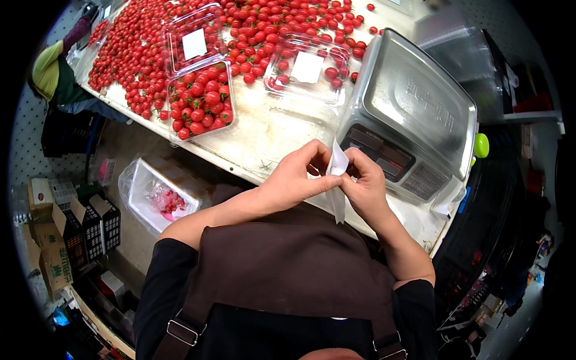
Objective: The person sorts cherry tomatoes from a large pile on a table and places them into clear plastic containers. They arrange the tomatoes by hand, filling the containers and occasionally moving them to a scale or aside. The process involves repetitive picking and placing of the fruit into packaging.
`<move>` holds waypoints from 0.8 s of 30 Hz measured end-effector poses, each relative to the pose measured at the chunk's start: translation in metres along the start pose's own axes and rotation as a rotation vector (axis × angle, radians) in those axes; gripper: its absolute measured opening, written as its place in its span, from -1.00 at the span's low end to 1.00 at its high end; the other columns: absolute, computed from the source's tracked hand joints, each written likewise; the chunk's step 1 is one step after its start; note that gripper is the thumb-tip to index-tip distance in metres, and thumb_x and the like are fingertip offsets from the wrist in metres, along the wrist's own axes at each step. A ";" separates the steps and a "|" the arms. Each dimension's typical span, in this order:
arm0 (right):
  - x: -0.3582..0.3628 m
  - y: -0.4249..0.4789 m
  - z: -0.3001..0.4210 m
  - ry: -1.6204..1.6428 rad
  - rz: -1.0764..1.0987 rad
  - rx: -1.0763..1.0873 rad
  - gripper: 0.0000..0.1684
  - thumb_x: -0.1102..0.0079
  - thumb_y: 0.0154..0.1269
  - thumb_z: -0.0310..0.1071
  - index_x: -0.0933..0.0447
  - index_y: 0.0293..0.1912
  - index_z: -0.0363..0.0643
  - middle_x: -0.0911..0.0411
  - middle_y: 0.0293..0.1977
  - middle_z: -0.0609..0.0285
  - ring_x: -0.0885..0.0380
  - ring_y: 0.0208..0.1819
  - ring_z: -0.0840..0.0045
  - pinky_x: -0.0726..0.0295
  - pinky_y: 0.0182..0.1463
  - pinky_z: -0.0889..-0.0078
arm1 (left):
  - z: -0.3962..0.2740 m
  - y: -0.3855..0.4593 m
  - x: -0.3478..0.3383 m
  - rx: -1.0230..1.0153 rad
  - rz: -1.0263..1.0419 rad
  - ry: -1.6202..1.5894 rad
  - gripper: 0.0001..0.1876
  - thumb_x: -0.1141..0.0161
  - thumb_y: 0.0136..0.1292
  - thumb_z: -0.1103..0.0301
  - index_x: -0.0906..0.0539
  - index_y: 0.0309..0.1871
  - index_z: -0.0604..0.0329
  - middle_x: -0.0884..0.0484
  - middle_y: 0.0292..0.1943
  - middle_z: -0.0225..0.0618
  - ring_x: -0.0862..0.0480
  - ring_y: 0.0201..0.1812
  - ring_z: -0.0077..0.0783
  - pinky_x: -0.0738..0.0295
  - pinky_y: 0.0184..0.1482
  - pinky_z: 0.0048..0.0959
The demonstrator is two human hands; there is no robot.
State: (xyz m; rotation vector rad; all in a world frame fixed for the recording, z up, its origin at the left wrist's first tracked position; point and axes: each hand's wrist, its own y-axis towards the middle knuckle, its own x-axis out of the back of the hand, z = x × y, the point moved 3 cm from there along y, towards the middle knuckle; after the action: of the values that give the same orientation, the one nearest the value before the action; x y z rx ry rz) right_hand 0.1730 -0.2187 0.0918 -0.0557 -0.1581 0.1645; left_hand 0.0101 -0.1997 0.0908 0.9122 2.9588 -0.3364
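Note:
Both hands meet at the table's front edge and pinch one strip of white paper (337, 162). My left hand (303, 173) grips it from the left, thumb laid across the front. From the right, my right hand (363, 180) holds the same strip between thumb and fingers. The strip's lower end hangs down in front of my brown apron. Just beyond my right hand stands a digital scale (418, 90) with a steel pan. Beyond my left hand lies a clear plastic clamshell box (274, 85) bearing a blank-looking white label (307, 67). To its left, an open clamshell holds cherry tomatoes (202, 101).
A large heap of loose cherry tomatoes (135, 49) covers the table's far left. Below the table edge sits a white foam box (144, 198) with tomatoes in a bag. Stacked clear plastic containers (459, 67) stand behind the scale. Another person (54, 74) is at the far left.

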 end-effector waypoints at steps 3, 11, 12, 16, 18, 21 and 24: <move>-0.011 0.010 -0.001 0.111 0.023 -0.022 -0.94 -0.18 0.22 -0.55 -0.49 -0.28 -0.26 -0.53 -0.44 0.29 -0.48 -0.43 0.72 -0.46 -0.36 0.60 | 0.015 -0.005 0.012 0.037 -0.022 -0.283 -0.70 -0.31 0.32 0.30 -0.47 -0.04 0.23 -0.54 -0.19 -0.44 -0.53 -0.09 -0.62 -0.45 0.02 -0.51; -0.027 0.042 -0.006 -0.073 -0.075 -0.095 -0.93 -0.14 0.18 -0.53 -0.43 -0.33 -0.30 -0.50 -0.57 0.23 -0.45 -0.52 0.71 -0.42 -0.42 0.57 | 0.000 -0.007 0.083 -0.167 -0.311 0.456 -0.83 -0.21 0.32 0.34 -0.56 -0.20 0.26 -0.61 -0.25 -0.24 -0.58 -0.20 -0.32 -0.43 -0.07 -0.42; -0.032 0.051 -0.001 -0.103 -0.069 -0.080 -0.88 -0.14 0.17 -0.50 -0.39 -0.35 -0.31 -0.51 -0.60 0.10 -0.54 -0.55 0.48 -0.48 -0.42 0.38 | -0.004 -0.001 0.094 -0.265 -0.370 0.747 -0.82 -0.26 0.23 0.37 -0.57 -0.24 0.31 -0.60 -0.19 -0.22 -0.58 -0.08 -0.19 -0.42 0.02 -0.35; -0.047 0.081 -0.006 -0.591 -0.019 0.015 -0.84 -0.16 0.18 -0.46 -0.38 -0.29 -0.29 -0.57 -0.49 -0.10 -0.59 -0.41 0.01 -0.53 -0.29 0.02 | -0.002 0.014 0.114 -0.276 -0.363 1.182 -0.79 -0.34 0.14 0.36 -0.60 -0.21 0.22 -0.57 0.00 -0.25 -0.47 0.13 -0.17 -0.30 0.17 -0.20; -0.052 0.082 -0.002 -0.768 0.021 0.048 -0.82 -0.17 0.19 -0.43 -0.39 -0.27 -0.27 -0.56 -0.45 -0.09 -0.59 -0.38 0.03 -0.55 -0.27 0.02 | 0.003 0.018 0.113 -0.376 -0.392 1.366 -0.78 -0.35 0.11 0.35 -0.61 -0.20 0.18 -0.56 0.04 -0.28 -0.46 0.14 -0.18 -0.28 0.20 -0.17; -0.055 0.078 0.002 -0.856 0.049 0.169 -0.82 -0.21 0.17 -0.39 -0.42 -0.27 -0.24 -0.53 -0.39 -0.05 -0.58 -0.32 0.05 -0.55 -0.23 0.02 | 0.006 0.017 0.112 -0.454 -0.571 1.445 -0.77 -0.35 0.08 0.36 -0.61 -0.18 0.12 -0.56 0.01 -0.33 -0.47 0.15 -0.18 -0.26 0.23 -0.13; -0.062 0.068 -0.003 -0.944 0.162 0.344 -0.82 -0.25 0.13 -0.34 -0.47 -0.32 -0.19 -0.50 -0.37 0.01 -0.54 -0.29 0.11 -0.53 -0.22 0.06 | 0.005 0.005 0.112 -0.438 -0.553 1.301 -0.72 -0.36 0.06 0.35 -0.61 -0.14 0.08 -0.55 -0.04 -0.36 -0.47 0.18 -0.21 -0.24 0.28 -0.12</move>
State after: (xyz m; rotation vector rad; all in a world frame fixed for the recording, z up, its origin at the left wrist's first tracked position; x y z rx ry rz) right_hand 0.1024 -0.1625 0.0743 0.3614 -1.0648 0.3693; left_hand -0.0804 -0.1348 0.0751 0.1901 4.0000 1.3922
